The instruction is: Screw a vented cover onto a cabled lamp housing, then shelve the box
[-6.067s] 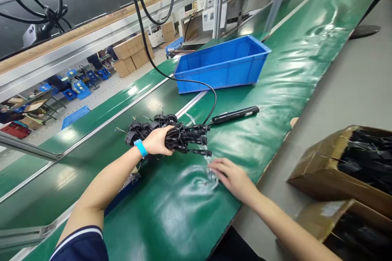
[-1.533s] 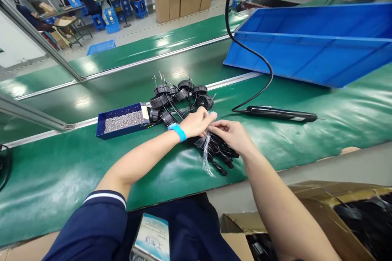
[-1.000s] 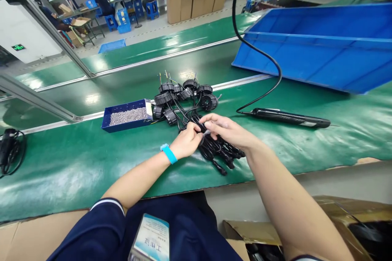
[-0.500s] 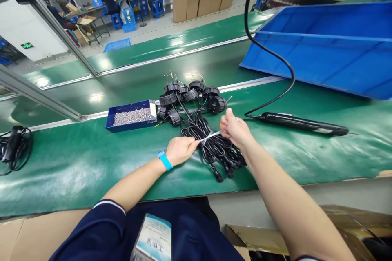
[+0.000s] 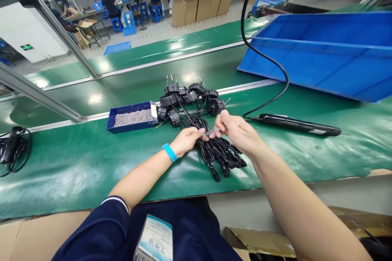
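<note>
A bundle of black cables [image 5: 214, 149] lies on the green belt [image 5: 76, 167], its round black connector heads [image 5: 190, 98] fanned out at the far end. My left hand [image 5: 187, 140] and my right hand [image 5: 235, 130] meet above the bundle's middle. Between their fingertips both pinch a thin clear plastic tie [image 5: 210, 132] that runs over the cables. A blue band sits on my left wrist.
A small blue tray of tiny metal screws [image 5: 131, 116] sits left of the connectors. A black electric screwdriver [image 5: 298, 124] lies to the right, its cord rising upward. A large blue bin [image 5: 321, 55] stands behind it. Cardboard boxes are below the belt's near edge; people work far back.
Half a second ago my hands were apart with the tie stretched taut between them; now they have come together over the bundle. Earlier the bundle was set down from my left hand.
</note>
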Action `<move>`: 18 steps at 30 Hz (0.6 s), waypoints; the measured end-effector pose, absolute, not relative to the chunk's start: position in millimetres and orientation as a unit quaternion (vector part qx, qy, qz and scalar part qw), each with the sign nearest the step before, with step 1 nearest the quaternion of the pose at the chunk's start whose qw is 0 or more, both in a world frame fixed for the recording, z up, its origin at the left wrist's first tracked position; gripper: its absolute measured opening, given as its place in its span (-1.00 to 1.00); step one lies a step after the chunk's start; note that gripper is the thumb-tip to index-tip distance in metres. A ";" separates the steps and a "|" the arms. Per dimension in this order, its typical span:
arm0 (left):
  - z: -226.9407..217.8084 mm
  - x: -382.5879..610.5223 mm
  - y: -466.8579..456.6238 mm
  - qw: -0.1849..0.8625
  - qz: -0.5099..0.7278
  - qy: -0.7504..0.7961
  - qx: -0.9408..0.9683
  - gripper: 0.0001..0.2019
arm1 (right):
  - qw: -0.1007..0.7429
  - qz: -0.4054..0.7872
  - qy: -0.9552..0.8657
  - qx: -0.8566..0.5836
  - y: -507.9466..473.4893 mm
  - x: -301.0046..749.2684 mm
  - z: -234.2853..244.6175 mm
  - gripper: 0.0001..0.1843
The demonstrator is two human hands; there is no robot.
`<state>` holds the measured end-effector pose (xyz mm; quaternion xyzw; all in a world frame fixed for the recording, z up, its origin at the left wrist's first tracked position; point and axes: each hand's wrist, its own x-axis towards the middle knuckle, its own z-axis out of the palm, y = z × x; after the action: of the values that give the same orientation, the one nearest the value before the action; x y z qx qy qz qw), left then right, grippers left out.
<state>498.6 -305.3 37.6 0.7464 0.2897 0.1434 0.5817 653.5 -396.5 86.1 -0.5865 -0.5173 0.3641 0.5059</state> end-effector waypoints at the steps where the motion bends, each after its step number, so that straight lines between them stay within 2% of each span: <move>1: 35.2 501.4 -304.9 0.581 0.146 0.301 0.742 -0.55 | 0.489 0.359 -0.533 -0.589 -401.5 655.3 84.2 -0.20; 5: 28.7 507.3 -306.7 0.542 0.167 0.312 0.762 -0.48 | 0.413 0.334 -0.590 -0.608 -423.1 671.1 68.8 -0.21; 8: 32.4 505.3 -305.7 0.483 0.178 0.278 0.811 -0.47 | 0.396 0.303 -0.599 -0.626 -429.9 686.0 53.9 -0.27; 11: 43.1 500.4 -300.1 0.388 0.178 0.219 0.877 -0.53 | 0.428 0.260 -0.583 -0.639 -421.8 694.9 40.5 -0.39; 13: 50.2 497.8 -296.6 0.312 0.169 0.171 0.919 -0.65 | 0.437 0.257 -0.590 -0.628 -410.7 695.4 34.7 -0.41; 15: 53.6 496.4 -294.9 0.236 0.160 0.125 0.950 -0.75 | 0.421 0.271 -0.616 -0.609 -398.5 693.3 33.1 -0.44; 18: 48.9 495.5 -292.8 0.135 0.166 0.077 0.974 -0.73 | 0.378 0.282 -0.657 -0.588 -382.7 692.3 39.8 -0.53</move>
<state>495.5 -292.8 48.9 0.9738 0.0773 0.1657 0.1354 692.3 -382.7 39.8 -0.5877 -0.6575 0.2823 0.3777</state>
